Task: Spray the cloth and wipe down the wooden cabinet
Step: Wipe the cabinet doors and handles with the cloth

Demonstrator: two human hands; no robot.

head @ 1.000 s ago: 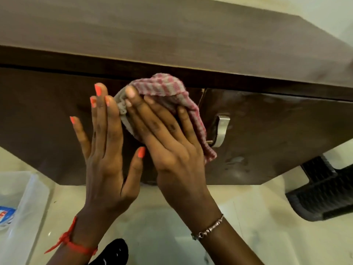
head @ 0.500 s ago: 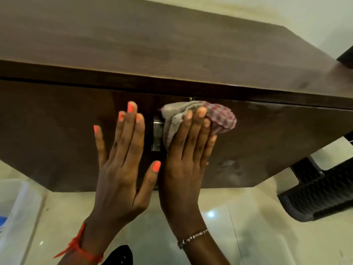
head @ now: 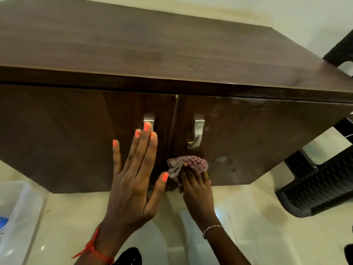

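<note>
A dark wooden cabinet (head: 248, 146) with two doors and two metal handles fills the upper view. My left hand (head: 133, 178) lies flat on the left door, fingers spread, with its fingertips over the left handle (head: 149, 119). My right hand (head: 196, 186) presses a bunched red-checked cloth (head: 189, 164) against the lower part of the right door, below the right handle (head: 197, 132) and beside the gap between the doors. Pale smears show on the right door. No spray bottle is in view.
A black woven plastic chair (head: 321, 182) stands at the right, close to the cabinet's corner. A clear plastic bin (head: 17, 217) with something blue inside sits at the lower left on the glossy cream tiled floor (head: 257, 236).
My right hand has slid the cloth down the right door, from the top edge to below the handle. The view has pulled back, and both handles show. My left hand stays flat on the left door.
</note>
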